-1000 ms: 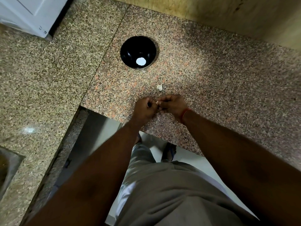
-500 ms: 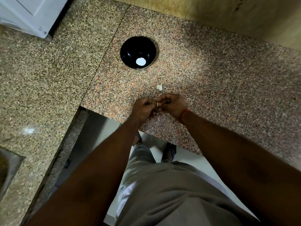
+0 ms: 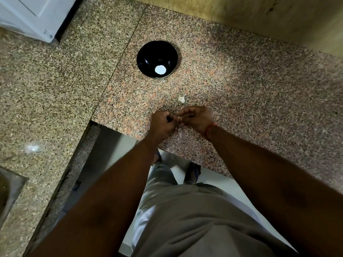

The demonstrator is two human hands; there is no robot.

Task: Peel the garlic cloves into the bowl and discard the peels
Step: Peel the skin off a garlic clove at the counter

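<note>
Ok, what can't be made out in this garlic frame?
Head view only:
- Garlic clove: a pale sliver between left hand and right hand; curled fingers hide how far it is peeled.
- Pale patch in the bowl: clove or glare, unclear.
- Small white piece on the counter: too small to tell peel from clove.

Home kitchen: granite counter (image 3: pixel 241 86), steel sink (image 3: pixel 9 191), white appliance (image 3: pixel 27 15)

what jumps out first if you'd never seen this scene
Two hands, the left hand and right hand, meet at the near edge of the granite counter, pinching a small pale garlic clove between them. Beyond them sits a black bowl with a white patch inside, and a loose clove lies between bowl and hands.
</note>
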